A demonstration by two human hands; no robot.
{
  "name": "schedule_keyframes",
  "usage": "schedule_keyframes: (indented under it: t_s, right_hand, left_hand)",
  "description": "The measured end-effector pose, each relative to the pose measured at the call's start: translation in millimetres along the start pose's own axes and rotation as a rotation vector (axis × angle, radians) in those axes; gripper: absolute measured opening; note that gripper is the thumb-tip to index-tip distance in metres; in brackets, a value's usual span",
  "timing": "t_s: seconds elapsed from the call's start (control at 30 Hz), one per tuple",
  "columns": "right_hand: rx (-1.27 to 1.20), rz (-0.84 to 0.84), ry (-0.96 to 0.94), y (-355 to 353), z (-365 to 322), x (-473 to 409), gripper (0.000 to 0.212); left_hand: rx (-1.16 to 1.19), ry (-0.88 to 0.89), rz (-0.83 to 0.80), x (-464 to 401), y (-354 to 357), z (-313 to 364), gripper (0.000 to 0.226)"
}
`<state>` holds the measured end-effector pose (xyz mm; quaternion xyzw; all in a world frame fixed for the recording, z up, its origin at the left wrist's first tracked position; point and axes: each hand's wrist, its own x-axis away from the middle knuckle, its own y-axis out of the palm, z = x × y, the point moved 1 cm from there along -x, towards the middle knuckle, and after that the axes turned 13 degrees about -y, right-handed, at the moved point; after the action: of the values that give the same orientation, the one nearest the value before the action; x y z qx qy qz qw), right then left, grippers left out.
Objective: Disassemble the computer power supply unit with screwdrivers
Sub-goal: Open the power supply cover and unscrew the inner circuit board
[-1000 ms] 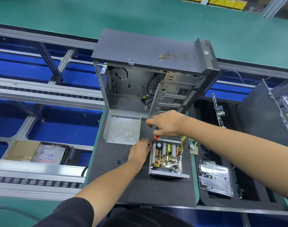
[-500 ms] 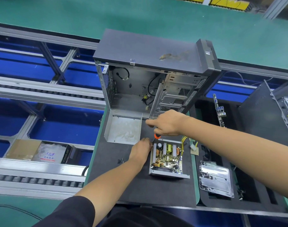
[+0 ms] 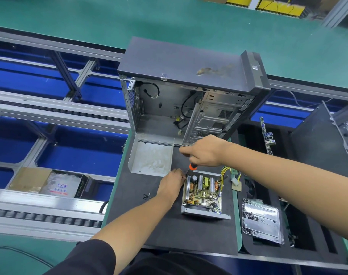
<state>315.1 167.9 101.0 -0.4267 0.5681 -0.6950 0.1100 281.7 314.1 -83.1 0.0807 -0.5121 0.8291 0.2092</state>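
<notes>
Two hands on the job, much as a second ago. My right hand (image 3: 204,150) grips the screwdriver (image 3: 192,166), orange collar showing below my fist, tip down at the PSU (image 3: 203,192) far-left corner. My left hand (image 3: 172,182) stays against the PSU's left edge, fingers curled at that corner; what they pinch I can't tell. PSU sits open on the black mat (image 3: 169,235), no shift. Loose screws (image 3: 147,196) left of my wrist, PSU cover (image 3: 151,157) beyond, open case (image 3: 189,108) behind.
</notes>
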Motion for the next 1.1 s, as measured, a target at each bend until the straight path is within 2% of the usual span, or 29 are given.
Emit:
schedule_keyframes:
  t_s: [0.03,0.13,0.2,0.37,0.43,0.5,0.63,0.83,0.93,1.03,1.1]
  right_hand:
    - [-0.07,0.005,-0.004,-1,0,0,0.015]
    - [-0.267,0.023,-0.017,-2,-1,1,0.043]
    - [-0.316,0.019,-0.029,-1,-2,2,0.05]
    - [0.063,-0.037,-0.016,-1,0,-1,0.045]
    - [0.099,-0.045,0.0,0,2,-3,0.037]
    - [0.003,0.016,-0.021,1,0,-3,0.021]
    - [-0.206,0.062,-0.032,5,-1,1,0.042]
    - [0.158,-0.047,-0.018,5,1,-3,0.04]
    - [0.034,0.015,-0.012,4,-2,-2,0.02]
    - [-0.191,0.038,-0.008,2,-2,0,0.037]
    - [-0.213,0.017,0.023,1,-3,1,0.041]
  left_hand:
    - [0.006,0.0,0.001,0,0,0,0.019]
    - [0.025,0.008,0.005,2,-1,-1,0.017]
    - [0.044,0.013,0.004,2,-2,-1,0.014]
    - [0.098,-0.004,-0.017,7,-3,-3,0.014]
    - [0.13,-0.016,-0.025,8,-3,-4,0.013]
    - [0.147,-0.02,-0.027,9,-3,-4,0.012]
    - [0.166,-0.028,-0.023,11,-2,-4,0.011]
    - [0.194,-0.035,-0.021,13,-2,-3,0.007]
    - [0.218,-0.058,-0.032,11,-2,-1,0.008]
    - [0.245,-0.076,-0.049,11,-1,0,0.008]
    - [0.268,-0.089,-0.055,11,-1,0,0.007]
